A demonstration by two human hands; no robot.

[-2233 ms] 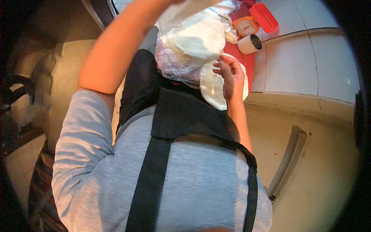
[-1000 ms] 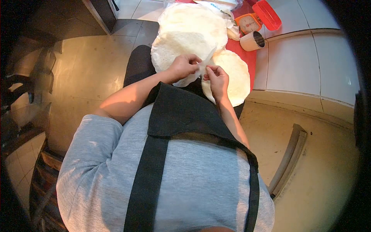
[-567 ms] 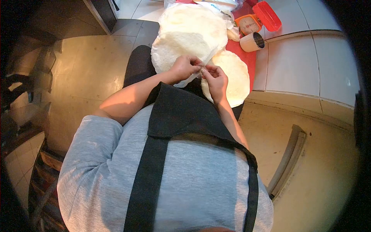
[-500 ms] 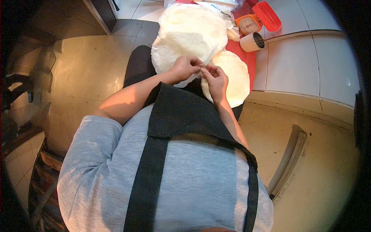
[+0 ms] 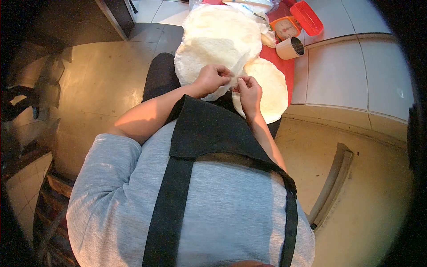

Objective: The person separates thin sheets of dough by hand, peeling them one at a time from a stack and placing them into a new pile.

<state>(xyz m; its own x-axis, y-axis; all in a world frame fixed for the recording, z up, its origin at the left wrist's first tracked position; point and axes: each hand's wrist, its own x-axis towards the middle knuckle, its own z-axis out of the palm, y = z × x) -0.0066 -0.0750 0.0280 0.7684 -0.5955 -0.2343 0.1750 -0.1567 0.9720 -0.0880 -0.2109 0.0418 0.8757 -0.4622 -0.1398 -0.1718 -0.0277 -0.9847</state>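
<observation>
Between my hands hangs a thin, translucent pale sheet (image 5: 240,65), which looks like a dough wrapper. My left hand (image 5: 211,81) pinches its left side, fingers pressed together. On the other side, my right hand (image 5: 250,91) grips it between thumb and fingertips. A large stack of round, cream-coloured flat wrappers (image 5: 218,31) lies beyond and under my left hand. Beside it, a smaller pale round stack (image 5: 267,89) sits under and to the right of my right hand. The sheet's lower part drops behind my left wrist.
A red surface (image 5: 286,66) carries the stacks. At its far right stand a white cup with a dark inside (image 5: 290,48), an orange dial scale (image 5: 286,28) and a red plastic container (image 5: 307,18). White plastic packaging (image 5: 253,5) lies at the back. A tiled ledge (image 5: 336,71) runs along the right.
My hands have moved slightly apart, the right one shifting a little right, and more of the thin sheet shows between the fingertips. The stacks have stayed in place.
</observation>
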